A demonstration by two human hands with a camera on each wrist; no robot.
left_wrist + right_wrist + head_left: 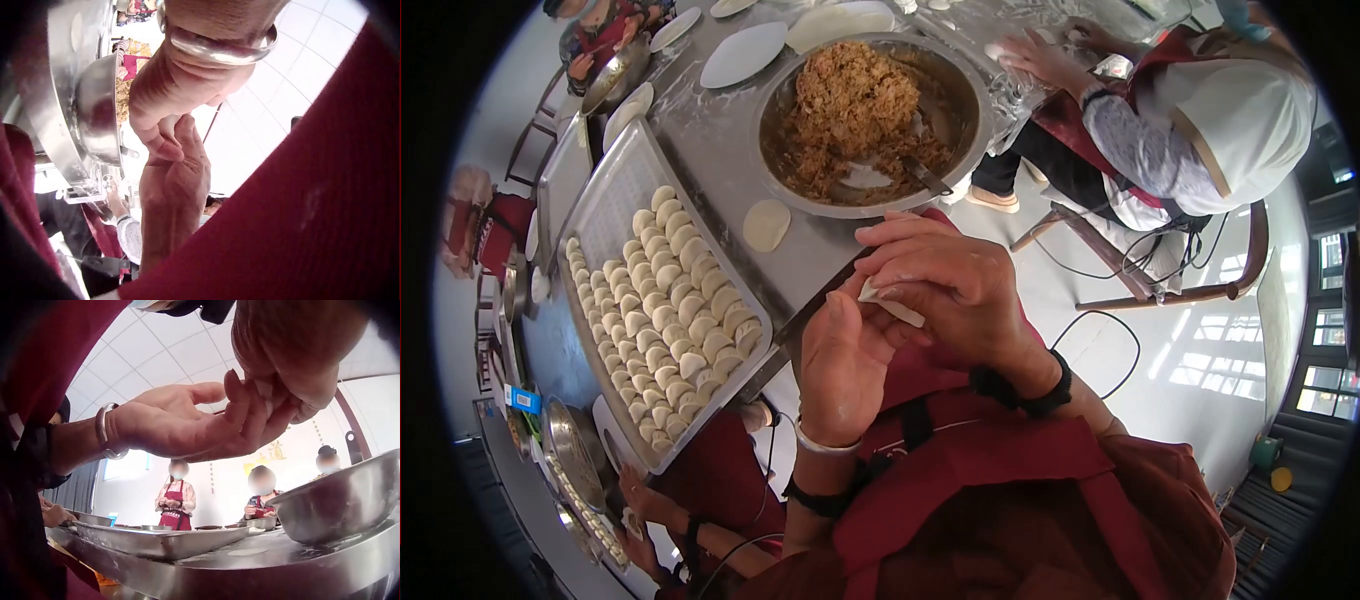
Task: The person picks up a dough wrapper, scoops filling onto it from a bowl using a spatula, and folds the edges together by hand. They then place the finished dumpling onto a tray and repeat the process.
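Note:
Between my two hands is a pale dough dumpling point(897, 304), mostly hidden by fingers. My left hand point(845, 370), palm up with a silver bangle at the wrist, holds it from below with curled fingers. From above, my right hand point(955, 285) pinches its edge between thumb and fingers. Both hands meet over my lap, just off the table edge. In the right wrist view the left hand point(194, 422) shows from the side, its fingers around the dough. The left wrist view shows the right hand point(178, 184) meeting the left fingers.
A large steel bowl point(772, 185) of brown filling with a spoon point(925, 178) stands ahead. One flat dough wrapper point(766, 226) lies beside it. At left, a metal tray point(615, 185) holds rows of dumplings. Other people work around the steel table point(700, 140); a wooden chair point(1160, 300) is at right.

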